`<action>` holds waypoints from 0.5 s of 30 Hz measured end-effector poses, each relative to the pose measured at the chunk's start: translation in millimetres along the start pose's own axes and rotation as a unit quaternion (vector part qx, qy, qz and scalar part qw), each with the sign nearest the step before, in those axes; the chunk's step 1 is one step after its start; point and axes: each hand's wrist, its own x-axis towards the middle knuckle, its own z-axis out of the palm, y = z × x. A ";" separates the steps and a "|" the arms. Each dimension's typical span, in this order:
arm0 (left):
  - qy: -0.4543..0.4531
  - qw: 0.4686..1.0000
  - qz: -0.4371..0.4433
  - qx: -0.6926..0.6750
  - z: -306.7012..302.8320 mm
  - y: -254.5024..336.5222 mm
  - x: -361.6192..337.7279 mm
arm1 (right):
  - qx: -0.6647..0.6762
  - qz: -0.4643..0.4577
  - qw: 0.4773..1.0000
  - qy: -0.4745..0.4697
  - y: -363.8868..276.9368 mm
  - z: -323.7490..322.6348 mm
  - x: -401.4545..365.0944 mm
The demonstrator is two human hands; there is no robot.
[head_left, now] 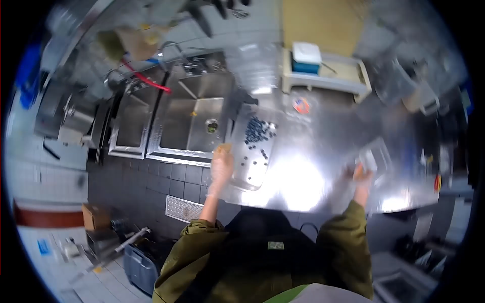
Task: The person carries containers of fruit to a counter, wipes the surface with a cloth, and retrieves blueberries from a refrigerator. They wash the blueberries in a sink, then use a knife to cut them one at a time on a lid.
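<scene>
**Dark berries in a metal tray, one hand at each side of the tabletop**

Dark blue berries [256, 130] lie in a shallow metal tray [257, 174] near the left end of the steel tabletop [316, 136], beside the sink [202, 113]. Most cluster toward the tray's far end; a few are scattered toward its near edge. The left hand [222, 166], at the tray's near-left corner, holds a small yellowish piece [225, 147] in closed fingers. The right hand [362, 174] is at a clear container [382, 154] near the tabletop's right end; blur hides whether it grips it.
</scene>
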 end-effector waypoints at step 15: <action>0.076 0.973 0.138 -0.169 -82.7 6.7 268.4 | 0.688 0.424 0.477 -0.345 -207.0 21.9 -212.9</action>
